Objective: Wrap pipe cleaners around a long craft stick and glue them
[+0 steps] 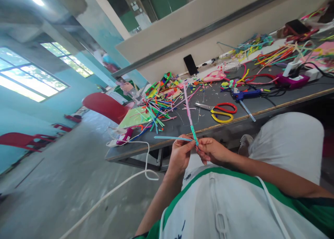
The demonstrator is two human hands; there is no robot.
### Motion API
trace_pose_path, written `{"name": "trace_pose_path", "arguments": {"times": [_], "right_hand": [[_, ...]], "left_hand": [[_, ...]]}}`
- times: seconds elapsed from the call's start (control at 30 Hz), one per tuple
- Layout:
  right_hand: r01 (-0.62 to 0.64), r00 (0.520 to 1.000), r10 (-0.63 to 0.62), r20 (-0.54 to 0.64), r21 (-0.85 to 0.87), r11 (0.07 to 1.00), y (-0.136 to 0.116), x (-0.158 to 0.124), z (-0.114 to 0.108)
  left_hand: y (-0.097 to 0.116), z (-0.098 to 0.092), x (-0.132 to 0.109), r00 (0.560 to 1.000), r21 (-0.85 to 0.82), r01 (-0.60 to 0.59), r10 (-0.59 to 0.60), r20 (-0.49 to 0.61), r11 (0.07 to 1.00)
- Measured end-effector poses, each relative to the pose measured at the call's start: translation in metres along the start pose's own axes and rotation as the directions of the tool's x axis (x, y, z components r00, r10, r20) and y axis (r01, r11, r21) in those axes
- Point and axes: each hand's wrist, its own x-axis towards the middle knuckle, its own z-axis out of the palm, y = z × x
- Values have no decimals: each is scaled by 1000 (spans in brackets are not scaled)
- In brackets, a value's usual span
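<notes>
Both my hands meet in front of my chest, below the table's near edge. My left hand is closed in a pinch on a light blue pipe cleaner that sticks out to the left. My right hand is closed on the lower end of a long pink stick that points up and away over the table. A teal pipe cleaner winding covers the stick just above my fingers. The two hands almost touch at the winding.
The grey table carries red and yellow scissors, a blue glue gun, a heap of coloured pipe cleaner pieces, a black phone and a purple power strip. A red chair stands left. A white cable hangs down.
</notes>
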Motion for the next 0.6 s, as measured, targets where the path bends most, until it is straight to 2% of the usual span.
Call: {"name": "trace_pose_path", "arguments": {"times": [0.13,0.27,0.4,0.47,0.53,0.6], "right_hand": [[-51,996,42,84,113,992,2,0,-2],[-184,972,143,188,221,958,2,-2,-6],[-253,947,196,254,216,943,2,-2,-11],[-181,970,152,187,147,972,3,0,-12],[-68,996,66,54,32,997,3,2,-11],[19,997,-28,-71,-121,992,4,4,-8]], "left_hand": [[-2,2,0,1000,-18,20,-20,-12,1000],[-7,5,0,998,-28,51,-52,-20,998],[-8,6,-1,999,-7,36,-36,-16,999],[-6,4,-2,999,49,-7,9,-51,999],[-5,2,-3,989,140,-66,83,-118,988],[-6,0,-3,972,236,-112,156,-175,965]]}}
